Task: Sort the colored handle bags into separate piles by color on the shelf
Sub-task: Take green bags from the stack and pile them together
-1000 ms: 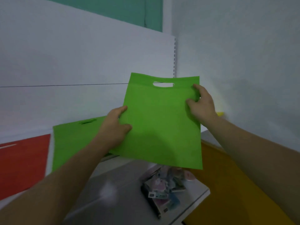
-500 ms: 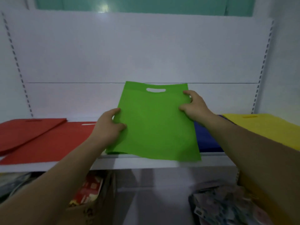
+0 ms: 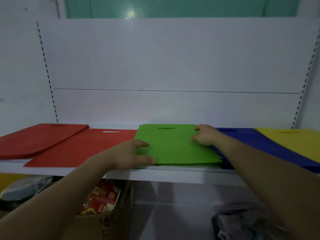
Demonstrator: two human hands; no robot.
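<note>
Left hand (image 3: 126, 154): thumb and forefinger spread flat on the near-left corner of the green bag (image 3: 174, 146), nothing pinched. Right hand (image 3: 205, 135): fingers curled on the bag's far-right edge; pinch or plain rest, cannot tell. Bag lies flat atop the green pile (image 3: 194, 164), mid-shelf (image 3: 173, 175), handle slot to the far side. Left: two red bag piles (image 3: 39, 139), (image 3: 83, 148). Right: blue bags (image 3: 256, 142), then yellow bags (image 3: 290, 139). Cardboard box (image 3: 97, 222) below the shelf.
</note>
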